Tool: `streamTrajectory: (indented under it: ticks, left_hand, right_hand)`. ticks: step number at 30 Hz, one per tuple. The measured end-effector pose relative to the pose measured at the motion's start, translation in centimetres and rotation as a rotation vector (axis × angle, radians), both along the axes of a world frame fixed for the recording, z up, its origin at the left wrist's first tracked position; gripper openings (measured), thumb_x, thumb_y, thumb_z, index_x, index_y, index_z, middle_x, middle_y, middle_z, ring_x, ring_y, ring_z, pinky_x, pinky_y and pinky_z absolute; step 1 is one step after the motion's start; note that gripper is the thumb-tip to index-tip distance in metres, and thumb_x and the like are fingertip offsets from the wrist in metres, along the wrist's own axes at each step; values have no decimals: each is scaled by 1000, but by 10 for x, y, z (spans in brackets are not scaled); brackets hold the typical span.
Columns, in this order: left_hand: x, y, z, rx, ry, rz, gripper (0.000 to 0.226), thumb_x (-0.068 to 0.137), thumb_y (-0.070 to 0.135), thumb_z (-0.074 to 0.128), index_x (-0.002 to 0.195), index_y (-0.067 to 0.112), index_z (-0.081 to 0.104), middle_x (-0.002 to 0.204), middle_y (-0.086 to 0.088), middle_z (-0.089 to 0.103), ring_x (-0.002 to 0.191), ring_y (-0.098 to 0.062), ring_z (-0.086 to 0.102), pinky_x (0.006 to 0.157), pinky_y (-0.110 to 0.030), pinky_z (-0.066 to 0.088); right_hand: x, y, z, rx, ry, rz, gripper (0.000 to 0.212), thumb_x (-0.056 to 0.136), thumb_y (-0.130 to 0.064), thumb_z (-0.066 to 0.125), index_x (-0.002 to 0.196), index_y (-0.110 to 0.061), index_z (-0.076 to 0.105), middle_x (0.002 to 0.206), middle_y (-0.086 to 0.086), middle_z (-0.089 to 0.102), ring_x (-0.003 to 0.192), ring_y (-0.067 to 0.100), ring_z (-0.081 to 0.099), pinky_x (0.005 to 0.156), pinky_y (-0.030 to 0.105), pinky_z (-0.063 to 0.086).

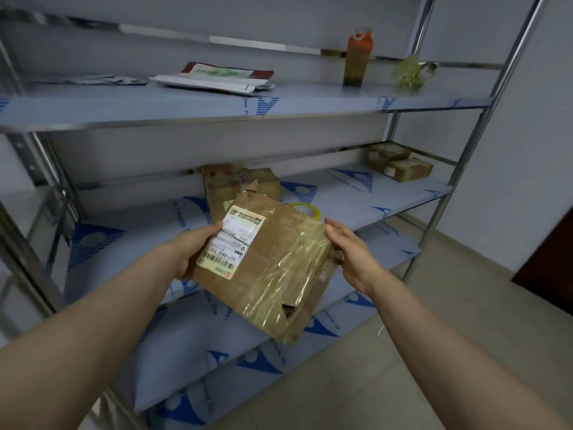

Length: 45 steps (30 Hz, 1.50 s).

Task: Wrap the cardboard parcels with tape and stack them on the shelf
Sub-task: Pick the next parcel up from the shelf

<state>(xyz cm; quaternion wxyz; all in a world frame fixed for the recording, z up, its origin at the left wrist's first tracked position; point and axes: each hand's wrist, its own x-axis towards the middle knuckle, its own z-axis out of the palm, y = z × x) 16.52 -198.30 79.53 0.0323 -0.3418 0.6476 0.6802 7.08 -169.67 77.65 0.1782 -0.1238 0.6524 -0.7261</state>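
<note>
While parcel (266,262) is held tilted, label up, in front of the middle shelf (356,193): my left hand (189,246) grips its left edge, thumb on the label; my right hand (350,249) presses the right edge, fingers near straight. Wrap glossy, one lower corner torn. Handling, as I judge it: support both edges, level it, set it squarely on the stacked parcels (400,164), clear of the tape roll (305,209).

1 head view, close, facing forward-down at shelf rack (279,110)
</note>
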Motion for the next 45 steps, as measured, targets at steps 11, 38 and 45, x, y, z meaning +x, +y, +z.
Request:
streamTrajectory:
  ticks: [11, 38, 45]
  left_hand:
    - [25, -21, 8, -126, 123, 303, 28, 76, 29, 76, 90, 11, 60, 71, -4, 66, 58, -15, 59, 40, -20, 44]
    - [59, -121, -26, -396, 14, 628, 29, 93, 34, 59, 77, 10, 55, 84, -12, 60, 73, -26, 60, 61, -36, 56]
    - [44, -145, -35, -605, -181, 326, 32, 94, 31, 49, 76, 6, 57, 76, -11, 60, 66, -26, 60, 66, -36, 55]
  right_hand:
    - [-13, -45, -12, -106, -120, -207, 48, 88, -55, 54, 119, -19, 61, 111, 4, 68, 99, 21, 66, 88, 43, 54]
    - [-32, -237, -21, -67, -358, 175, 33, 99, -44, 40, 105, -20, 62, 79, -7, 72, 72, 11, 69, 51, 15, 51]
    - [-62, -262, -34, -10, -388, 164, 56, 99, -49, 35, 143, -15, 40, 143, 2, 48, 103, 17, 57, 82, 25, 47]
